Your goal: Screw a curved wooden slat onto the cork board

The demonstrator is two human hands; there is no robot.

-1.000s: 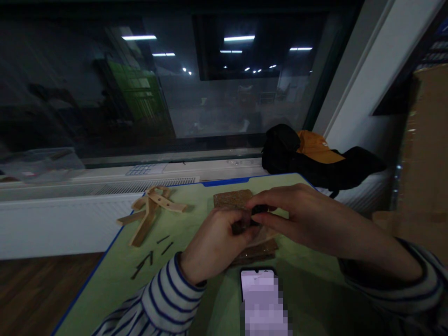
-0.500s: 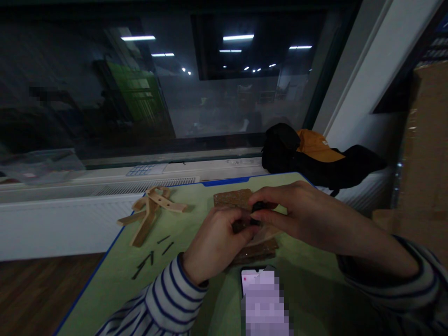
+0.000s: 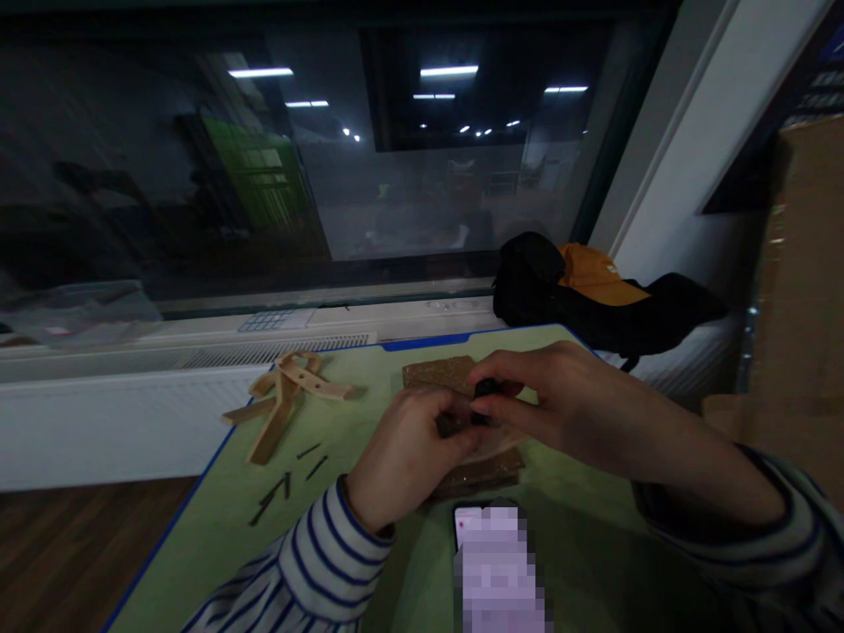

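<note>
My right hand [image 3: 527,391] pinches a small black knob-like piece [image 3: 486,389] between thumb and fingertips; its lower end is hidden. Right beside it, my left hand [image 3: 415,448] is closed, with thumb and fingers around a pale wooden piece [image 3: 505,442] that shows only in part. Both hands are above a brown cardboard pad [image 3: 439,371] wrapped in clear film. To the left lie several dark screws [image 3: 285,485] on the green table [image 3: 369,396]. Beyond them rests a stack of curved wooden parts [image 3: 280,413], one with holes in it.
A phone [image 3: 501,563] with its screen lit lies in front of the pad. Behind the table are a radiator [image 3: 132,422] and a window sill. A black bag [image 3: 534,281] and an orange cap [image 3: 600,272] rest at the back right. Cardboard boxes [image 3: 797,308] stand at the right.
Both hands stay in nearly the same place and keep their grips. Only a very slight shift of the fingers at the black piece shows.
</note>
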